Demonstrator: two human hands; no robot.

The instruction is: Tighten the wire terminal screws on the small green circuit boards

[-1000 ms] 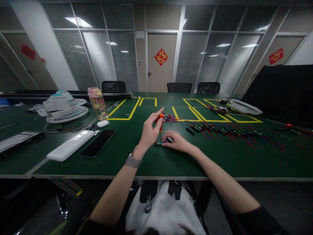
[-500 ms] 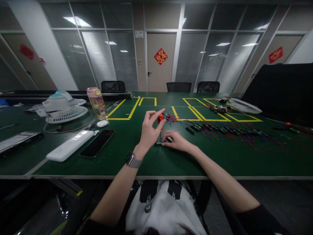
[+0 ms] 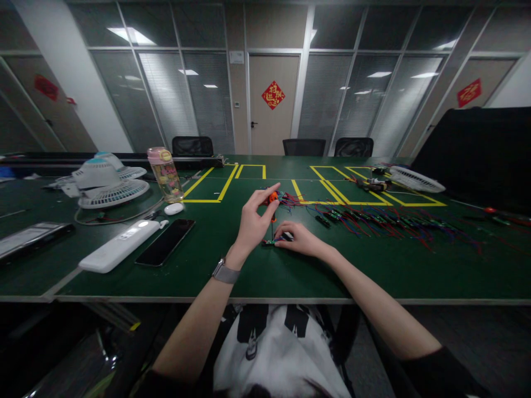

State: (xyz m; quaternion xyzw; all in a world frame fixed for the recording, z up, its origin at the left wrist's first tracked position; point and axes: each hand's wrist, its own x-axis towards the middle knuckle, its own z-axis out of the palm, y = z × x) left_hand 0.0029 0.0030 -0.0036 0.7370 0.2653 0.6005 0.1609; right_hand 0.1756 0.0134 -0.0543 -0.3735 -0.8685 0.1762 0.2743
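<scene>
My left hand (image 3: 254, 218) is closed around the orange handle of a screwdriver (image 3: 273, 197), thumb and fingers on either side of it. The screwdriver stands upright, its dark shaft running down to a small green circuit board (image 3: 269, 242) on the table. My right hand (image 3: 299, 239) lies low on the table, fingertips pinching the board's right end. Thin wires and a dark part show beneath those fingers, partly hidden. Just behind the handle starts a bunch of red and blue wires (image 3: 294, 200).
A long row of small wired boards (image 3: 373, 217) stretches to the right across the green table (image 3: 199, 282). Left are a black phone (image 3: 166, 243), a white oblong device (image 3: 118, 246), a drink bottle (image 3: 166, 179) and a white fan (image 3: 112, 190). A dark monitor-like panel (image 3: 485, 160) stands right.
My left hand and wrist have turned slightly about the screwdriver, and the handle has shifted a little. My right hand and the board stay in place.
</scene>
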